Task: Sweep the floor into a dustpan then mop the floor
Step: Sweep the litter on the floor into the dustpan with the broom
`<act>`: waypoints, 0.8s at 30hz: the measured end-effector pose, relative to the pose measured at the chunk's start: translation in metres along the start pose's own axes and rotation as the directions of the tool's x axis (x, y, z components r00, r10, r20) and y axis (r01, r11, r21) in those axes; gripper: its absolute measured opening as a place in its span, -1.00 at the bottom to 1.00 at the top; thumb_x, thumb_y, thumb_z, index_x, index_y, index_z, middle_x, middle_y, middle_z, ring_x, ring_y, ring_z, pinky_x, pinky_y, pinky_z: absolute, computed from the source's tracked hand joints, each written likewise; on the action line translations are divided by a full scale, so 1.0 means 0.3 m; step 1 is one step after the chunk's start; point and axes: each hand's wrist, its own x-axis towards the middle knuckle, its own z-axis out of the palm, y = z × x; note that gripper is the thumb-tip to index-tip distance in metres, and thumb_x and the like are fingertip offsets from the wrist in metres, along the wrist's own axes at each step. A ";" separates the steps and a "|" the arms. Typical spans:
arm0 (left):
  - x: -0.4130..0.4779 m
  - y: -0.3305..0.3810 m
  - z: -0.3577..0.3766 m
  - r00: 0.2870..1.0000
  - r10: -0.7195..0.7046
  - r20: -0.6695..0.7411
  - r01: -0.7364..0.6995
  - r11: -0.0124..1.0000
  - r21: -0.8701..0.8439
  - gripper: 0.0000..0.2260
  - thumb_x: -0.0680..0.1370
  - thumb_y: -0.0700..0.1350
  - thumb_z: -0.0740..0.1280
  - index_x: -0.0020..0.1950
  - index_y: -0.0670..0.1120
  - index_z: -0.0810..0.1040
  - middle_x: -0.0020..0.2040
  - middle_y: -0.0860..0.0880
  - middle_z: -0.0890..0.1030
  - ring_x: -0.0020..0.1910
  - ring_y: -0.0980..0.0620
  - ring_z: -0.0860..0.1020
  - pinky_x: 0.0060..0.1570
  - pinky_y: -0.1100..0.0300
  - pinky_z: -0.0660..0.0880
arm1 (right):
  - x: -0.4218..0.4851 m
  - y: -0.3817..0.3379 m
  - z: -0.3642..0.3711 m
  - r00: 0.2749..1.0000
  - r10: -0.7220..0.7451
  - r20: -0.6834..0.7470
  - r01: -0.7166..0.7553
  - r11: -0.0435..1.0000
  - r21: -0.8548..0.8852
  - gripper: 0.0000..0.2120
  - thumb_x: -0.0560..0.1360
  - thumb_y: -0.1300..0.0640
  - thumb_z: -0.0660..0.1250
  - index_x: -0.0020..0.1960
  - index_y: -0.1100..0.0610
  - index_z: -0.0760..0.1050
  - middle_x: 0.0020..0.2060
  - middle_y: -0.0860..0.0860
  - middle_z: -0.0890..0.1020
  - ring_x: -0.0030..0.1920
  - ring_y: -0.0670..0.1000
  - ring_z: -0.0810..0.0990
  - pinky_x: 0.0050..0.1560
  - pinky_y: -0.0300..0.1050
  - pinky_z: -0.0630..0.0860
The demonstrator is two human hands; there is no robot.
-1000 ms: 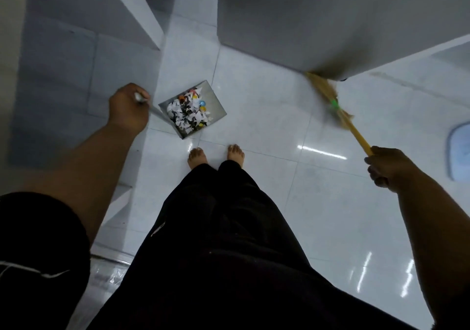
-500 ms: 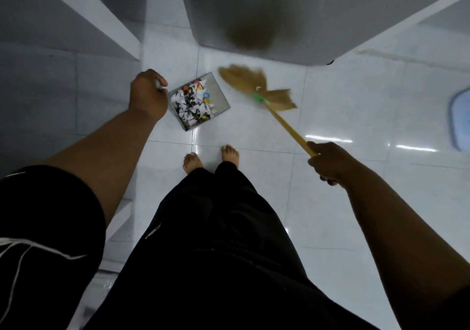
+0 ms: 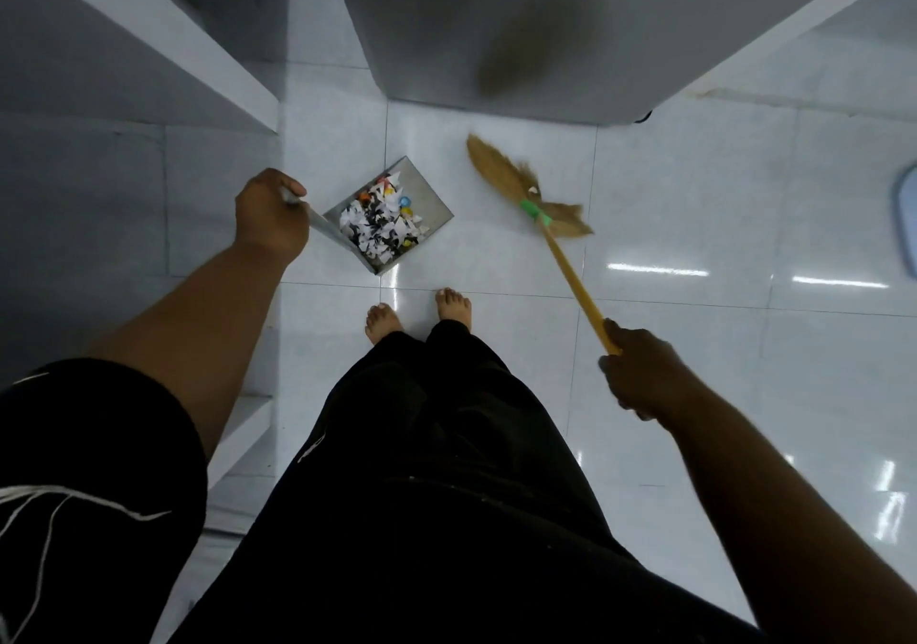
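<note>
Seen on my remote feed, a glossy white tiled floor (image 3: 694,196) runs up to a grey cabinet (image 3: 496,23) at its far edge, with a person's bare feet (image 3: 382,321) planted mid-floor. A straw broom (image 3: 570,266) slants from the right, its blurred bristles near the cabinet's foot and just right of a metal dustpan (image 3: 431,196), which lies ahead of the feet. The right hand (image 3: 640,375) is wrapped round the broom's yellow handle, and the left hand (image 3: 268,216) is curled round the dustpan's handle, the pan heaped with paper scraps (image 3: 377,226).
</note>
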 end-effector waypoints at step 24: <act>-0.145 0.295 0.118 0.797 0.449 0.404 -0.508 0.860 0.044 -0.83 0.48 -0.37 0.28 -0.08 -0.15 0.60 0.03 -0.18 0.61 0.04 -0.18 0.56 0.12 0.10 0.45 | -0.451 0.346 0.394 0.958 0.287 0.024 -0.195 0.585 0.787 -0.50 0.57 0.17 0.22 0.46 -0.10 0.24 -0.37 0.06 0.39 -0.56 -0.06 0.29 -0.55 -0.23 0.25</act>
